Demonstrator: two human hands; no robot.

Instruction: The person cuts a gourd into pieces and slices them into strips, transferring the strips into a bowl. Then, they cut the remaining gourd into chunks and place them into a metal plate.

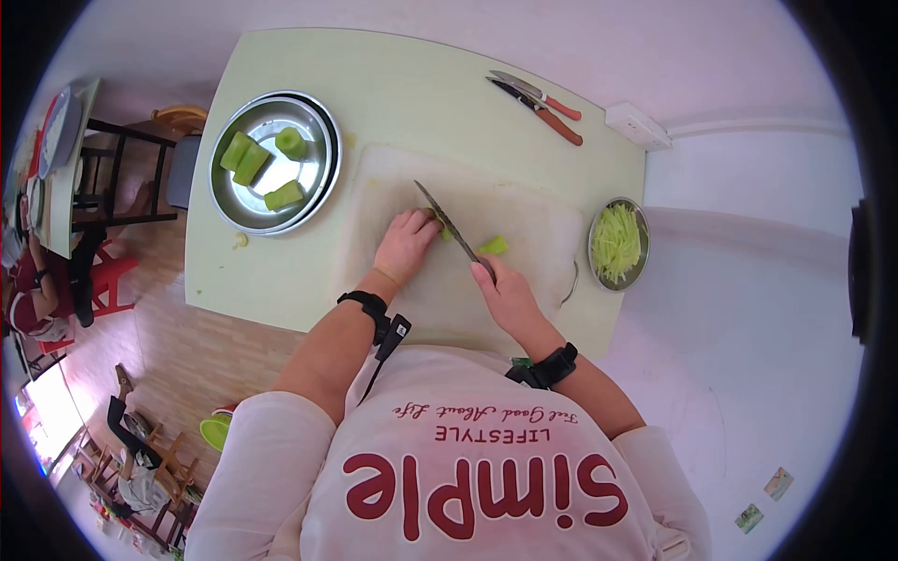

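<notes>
My right hand (510, 294) grips the handle end of a kitchen knife (449, 222), its dark blade slanting up and left over the white cutting board (543, 210). Curled fingers of my left hand (409, 245) press on a piece of green vegetable (444, 232) beside the blade. Most of that piece is hidden by the fingers and the knife. Just right of the blade, close to my right hand, lies another cut green piece (493, 245).
Several green chunks sit in a steel bowl (323, 178) at the left. A bowl (644, 266) of pale green shreds stands right. Two knives (543, 105) lie at the back near a white socket box (638, 125). Other people sit at the far left.
</notes>
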